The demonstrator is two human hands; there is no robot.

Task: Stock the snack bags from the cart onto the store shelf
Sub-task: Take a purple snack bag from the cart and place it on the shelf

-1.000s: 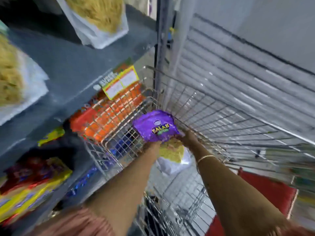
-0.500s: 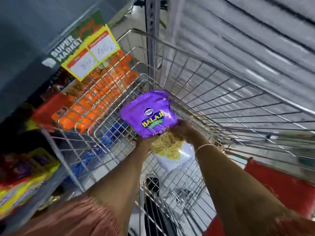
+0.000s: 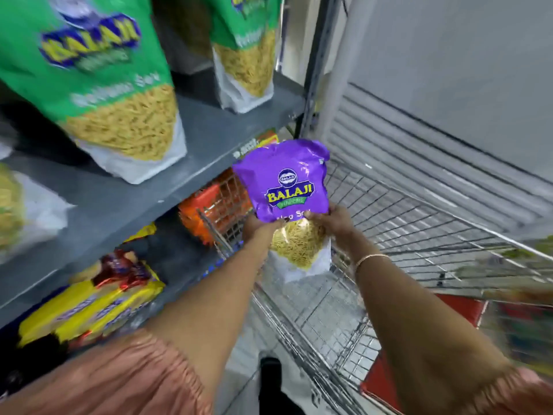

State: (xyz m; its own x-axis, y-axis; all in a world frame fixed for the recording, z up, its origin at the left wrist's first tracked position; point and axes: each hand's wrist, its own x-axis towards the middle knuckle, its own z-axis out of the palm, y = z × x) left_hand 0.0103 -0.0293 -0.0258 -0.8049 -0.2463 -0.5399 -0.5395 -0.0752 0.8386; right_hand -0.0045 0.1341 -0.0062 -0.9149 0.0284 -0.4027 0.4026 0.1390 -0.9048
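Head view, left hand (image 3: 256,227) and right hand (image 3: 330,218) both pinching purple snack bag (image 3: 284,182) above wire cart (image 3: 389,235), near front edge of grey shelf (image 3: 209,139)

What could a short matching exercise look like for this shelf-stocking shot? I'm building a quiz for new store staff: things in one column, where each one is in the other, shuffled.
Things
1. purple Balaji bag
2. green Balaji bags
3. yellow packets
4. bangle

Places
A. lying on the lower shelf
B. standing on the grey shelf
C. on the right wrist
D. held up over the wire cart by the left hand and right hand

Pairs: 1-D, 2-B, 3-A, 4-C
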